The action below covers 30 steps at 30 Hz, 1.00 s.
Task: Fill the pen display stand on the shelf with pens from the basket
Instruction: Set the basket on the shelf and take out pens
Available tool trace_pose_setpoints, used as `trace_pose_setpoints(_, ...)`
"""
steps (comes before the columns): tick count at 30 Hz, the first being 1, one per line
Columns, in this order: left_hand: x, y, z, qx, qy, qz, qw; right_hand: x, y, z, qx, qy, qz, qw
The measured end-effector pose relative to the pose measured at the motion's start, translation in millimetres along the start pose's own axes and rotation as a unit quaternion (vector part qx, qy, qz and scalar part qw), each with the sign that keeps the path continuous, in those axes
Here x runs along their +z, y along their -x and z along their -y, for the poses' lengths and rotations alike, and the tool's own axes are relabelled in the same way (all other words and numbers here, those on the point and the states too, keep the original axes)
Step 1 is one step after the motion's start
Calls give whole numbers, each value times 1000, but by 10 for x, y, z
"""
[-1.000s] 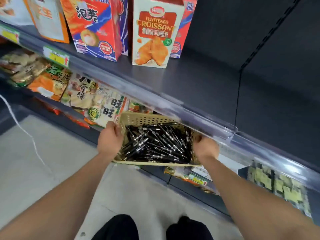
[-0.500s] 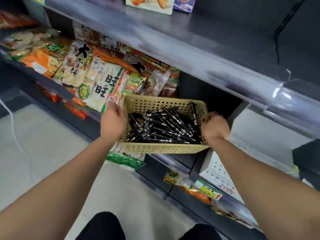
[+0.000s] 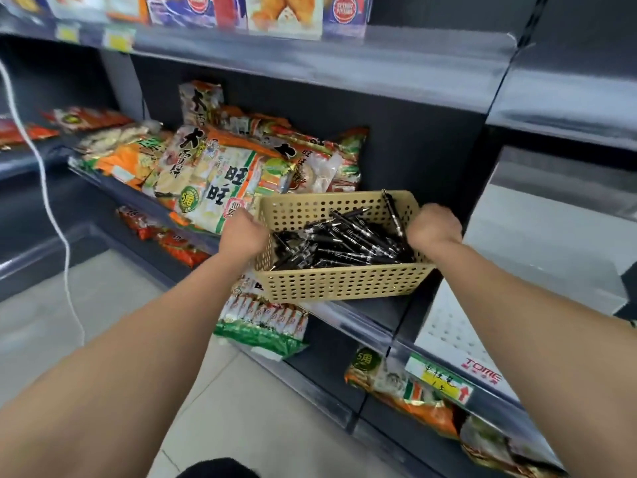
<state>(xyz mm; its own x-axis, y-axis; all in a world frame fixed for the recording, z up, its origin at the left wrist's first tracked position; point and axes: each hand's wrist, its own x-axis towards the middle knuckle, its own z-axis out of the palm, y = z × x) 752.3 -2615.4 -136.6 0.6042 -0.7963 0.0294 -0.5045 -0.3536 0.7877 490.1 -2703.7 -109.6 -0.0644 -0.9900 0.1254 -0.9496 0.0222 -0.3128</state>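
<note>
1. Tan perforated basket (image 3: 339, 282) was held over the front edge of the dark shelf (image 3: 365, 313), tilted slightly.
2. Left hand (image 3: 243, 234) gripped the basket's left rim; right hand (image 3: 435, 226) gripped the right rim.
3. Black pens (image 3: 339, 244) lay heaped inside; one stood leaning in the far right corner.
4. Snack bags (image 3: 220, 181) lay stacked on the shelf, just left of the basket.
5. A white perforated panel (image 3: 455, 326) sat lower right, beside a yellow price tag (image 3: 443, 382).
</note>
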Motion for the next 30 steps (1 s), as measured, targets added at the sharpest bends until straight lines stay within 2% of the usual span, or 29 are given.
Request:
trace_pose_setpoints(5, 40, -46, 52, -3, 26, 0, 1000, 70, 4, 14, 6, 31, -9, 999)
trace_pose_setpoints(11, 164, -182, -84, 20, -2, 15, 1000, 115, -113, -26, 28, 41, -16, 999)
trace_pose_setpoints(16, 265, -356, -159, 19, -34, 14, 999, 209, -246, -41, 40, 26, 6, 999)
trace_pose_setpoints(25, 485, -515, -258, 8, 5, -6, 1000, 211, -502, -13, 63, -3, 60, 996)
trace_pose_setpoints(30, 573, -508, -345, 3, 4, -26, 1000, 203, -550, 11, 37, 15, 67, 997)
